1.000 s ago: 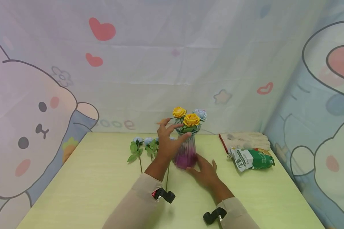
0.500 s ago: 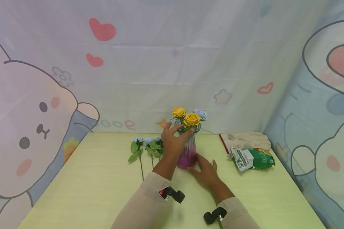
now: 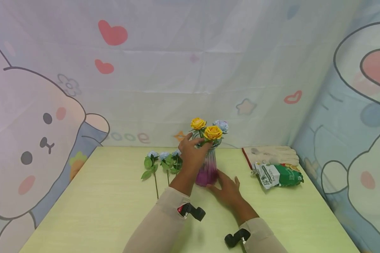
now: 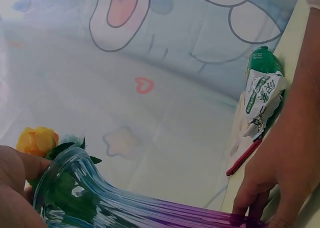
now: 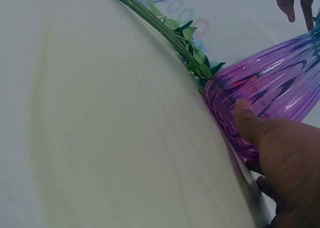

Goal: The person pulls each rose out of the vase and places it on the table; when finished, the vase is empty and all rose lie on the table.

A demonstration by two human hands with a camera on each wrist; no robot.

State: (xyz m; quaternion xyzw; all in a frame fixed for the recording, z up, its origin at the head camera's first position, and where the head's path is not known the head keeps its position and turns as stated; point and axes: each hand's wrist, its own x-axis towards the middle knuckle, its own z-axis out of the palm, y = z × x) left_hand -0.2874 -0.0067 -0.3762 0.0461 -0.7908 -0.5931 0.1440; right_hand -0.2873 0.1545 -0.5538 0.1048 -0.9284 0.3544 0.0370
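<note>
A ribbed translucent vase (image 3: 206, 170), purple at its base and blue-green at its rim, stands upright on the table. Two yellow roses and a light blue rose (image 3: 221, 126) stick out of its mouth. At the rim my left hand (image 3: 192, 154) pinches the front yellow rose (image 3: 213, 133) just under its bloom; the exact finger contact is partly hidden. The rear yellow rose (image 3: 198, 123) stands above those fingers. Low down, my right hand (image 5: 300, 163) holds the vase's base, its thumb lying on the purple wall.
Several blue roses (image 3: 163, 156) with green leaves and long stems lie left of the vase, partly behind the left arm. At the right are a green-and-white packet (image 3: 279, 175), a pale glove (image 3: 275, 154) and a red strip (image 3: 246, 160). A printed curtain (image 3: 164, 77) hangs behind.
My left hand has moved right and its thumb and fingers have closed in under the front yellow rose, which has shifted slightly right. The right hand and vase have stayed put.
</note>
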